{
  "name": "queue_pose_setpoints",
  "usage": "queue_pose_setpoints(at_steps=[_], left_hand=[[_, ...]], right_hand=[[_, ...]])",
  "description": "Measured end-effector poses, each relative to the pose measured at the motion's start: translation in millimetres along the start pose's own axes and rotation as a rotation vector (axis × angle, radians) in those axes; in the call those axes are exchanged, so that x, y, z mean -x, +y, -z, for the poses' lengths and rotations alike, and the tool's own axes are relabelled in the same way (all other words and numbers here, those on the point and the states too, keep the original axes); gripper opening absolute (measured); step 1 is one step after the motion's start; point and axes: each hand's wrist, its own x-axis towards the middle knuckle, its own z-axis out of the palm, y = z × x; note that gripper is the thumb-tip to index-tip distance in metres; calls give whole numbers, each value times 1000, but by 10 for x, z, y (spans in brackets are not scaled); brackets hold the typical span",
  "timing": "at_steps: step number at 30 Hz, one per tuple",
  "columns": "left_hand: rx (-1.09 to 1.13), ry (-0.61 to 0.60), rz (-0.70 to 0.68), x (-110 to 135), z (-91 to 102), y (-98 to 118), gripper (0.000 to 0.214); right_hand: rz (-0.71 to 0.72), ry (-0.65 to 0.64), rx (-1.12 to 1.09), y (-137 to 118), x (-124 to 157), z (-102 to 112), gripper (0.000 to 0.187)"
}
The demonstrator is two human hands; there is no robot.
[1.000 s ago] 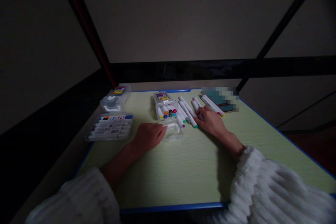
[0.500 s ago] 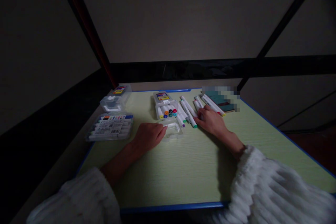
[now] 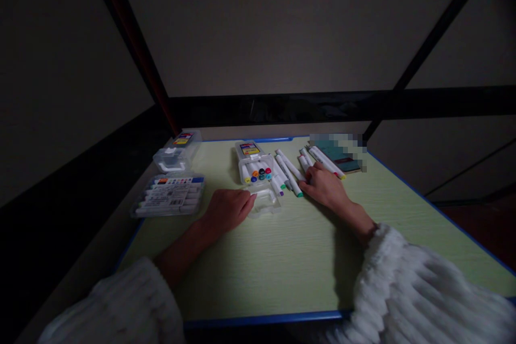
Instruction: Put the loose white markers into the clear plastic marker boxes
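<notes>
Several white markers (image 3: 288, 175) are lying beside an open case (image 3: 255, 161), right grip (image 3: 322, 184) resting over some, left grip (image 3: 229, 207) resting at the clear lid (image 3: 267, 205); whether either is holding anything, I cannot tell

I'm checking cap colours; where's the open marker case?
In the head view, the open marker case lies near the centre, just left of the loose markers, beyond the left hand.

1 teal book (image 3: 338, 156) at far right, blue-edged table (image 3: 266, 269), black band (image 3: 209, 110) along grey wall (image 3: 278, 27)
</notes>
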Motion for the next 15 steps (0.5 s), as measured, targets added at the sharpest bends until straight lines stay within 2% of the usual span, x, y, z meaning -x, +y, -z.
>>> queue_pose_setpoints(at_steps=[15], left_hand=[[-32,-5,-11,1,21,-1,40]], right_hand=[[5,25,-21,23,-13,-37,17]])
